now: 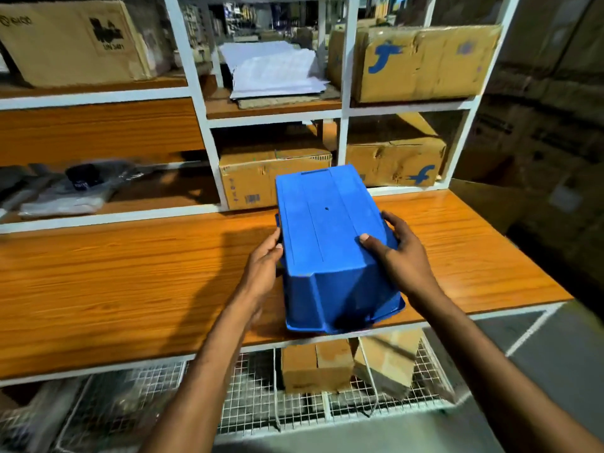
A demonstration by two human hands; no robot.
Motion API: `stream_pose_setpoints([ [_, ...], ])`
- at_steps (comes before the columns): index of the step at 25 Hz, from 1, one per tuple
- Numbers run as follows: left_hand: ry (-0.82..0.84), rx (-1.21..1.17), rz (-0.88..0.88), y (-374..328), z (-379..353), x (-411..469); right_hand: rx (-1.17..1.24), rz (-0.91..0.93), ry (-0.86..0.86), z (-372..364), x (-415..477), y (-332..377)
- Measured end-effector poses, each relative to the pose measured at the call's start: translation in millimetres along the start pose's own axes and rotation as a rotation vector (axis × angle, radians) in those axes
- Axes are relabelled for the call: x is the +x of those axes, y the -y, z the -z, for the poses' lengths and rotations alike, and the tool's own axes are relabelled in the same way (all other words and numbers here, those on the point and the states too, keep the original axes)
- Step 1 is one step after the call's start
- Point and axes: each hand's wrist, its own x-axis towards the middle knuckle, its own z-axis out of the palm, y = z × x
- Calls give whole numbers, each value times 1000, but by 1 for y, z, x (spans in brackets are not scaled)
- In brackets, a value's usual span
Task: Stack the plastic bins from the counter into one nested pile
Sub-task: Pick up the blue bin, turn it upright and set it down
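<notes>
A blue plastic bin (330,237) is turned upside down, its flat bottom facing up, over the right part of the wooden counter (130,282). My left hand (264,266) grips its left side. On the right side my right hand (398,256) holds it, thumb resting on the bottom panel. The bin's rim nearest me reaches the counter's front edge. Whether it rests on the counter or is lifted slightly I cannot tell. No other bin shows in view.
White-framed shelves stand behind the counter with cardboard boxes (271,178) (395,161) (421,60), a stack of papers (277,70) and bagged clothing (72,191). Under the counter, wire mesh baskets (327,397) hold more boxes. Large cartons stand at the right.
</notes>
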Motion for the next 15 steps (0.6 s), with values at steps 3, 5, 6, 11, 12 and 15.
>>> stream_pose_setpoints([
  [3, -28, -37, 31, 6, -77, 16, -61, -21, 20, 55, 30, -37],
  [5, -105, -59, 59, 12, -132, 36, -57, -25, 47, 93, 53, -64],
  [6, -148, -92, 63, 16, -152, 44, -52, -22, 61, 106, 63, -75],
  [11, -302, -28, 104, 24, -230, 79, 110, -91, 69, 167, 111, -119],
  [12, -329, 2, 162, 21, -239, 83, 166, -121, 74, 177, 120, -123],
  [15, -331, 29, 333, 12, -258, 92, 234, -155, 110, 196, 132, -138],
])
